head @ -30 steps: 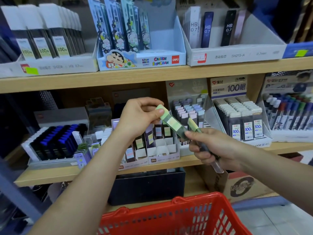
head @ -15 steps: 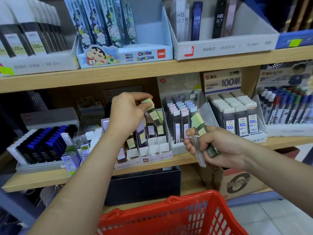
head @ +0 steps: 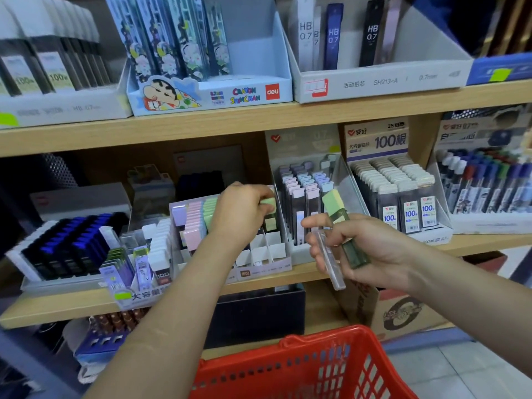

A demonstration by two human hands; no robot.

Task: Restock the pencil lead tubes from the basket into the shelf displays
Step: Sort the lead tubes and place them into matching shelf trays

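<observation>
Now our left hand is curled up and pinches the cap of a green lead tube; that tube is over the right end of the pastel box, near the front edge of the middle shelf; our right hand curls its fingers round a second green tube and a clear tube; the red basket sits low, under both hands.

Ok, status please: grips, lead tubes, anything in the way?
Left grip pinches green-capped tube at pastel display. Right grip holds second green tube and clear tube. Left grip hides the slot.
</observation>
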